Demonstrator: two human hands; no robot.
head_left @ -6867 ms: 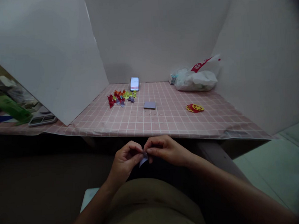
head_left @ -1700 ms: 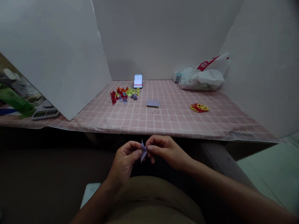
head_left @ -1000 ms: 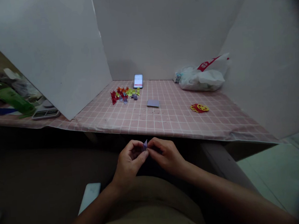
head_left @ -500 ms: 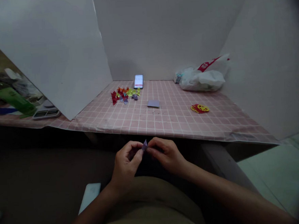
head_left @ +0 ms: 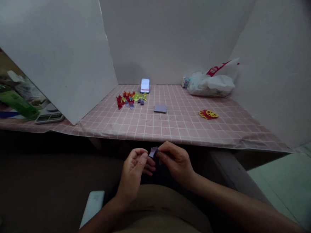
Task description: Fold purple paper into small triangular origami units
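Note:
Between my two hands, just below the table's front edge, is a small piece of folded purple paper. My left hand pinches its left side between thumb and index finger, the other fingers loosely curled below. On its right side my right hand pinches it between thumb and fingertips. Ahead on the table lies a stack of purple paper squares. Farther back to the left is a cluster of small folded paper pieces in red, orange, yellow and purple.
A lit phone stands against the back panel. White plastic bags and red-and-yellow cut-out shapes lie right on the checked tablecloth. Left of the side panel are a scale and a green bottle. A white device lies beside me.
The purple paper has turned from an upright point to a wider, tilted shape. My right hand has shifted slightly right, and my left hand's lower fingers have spread a little.

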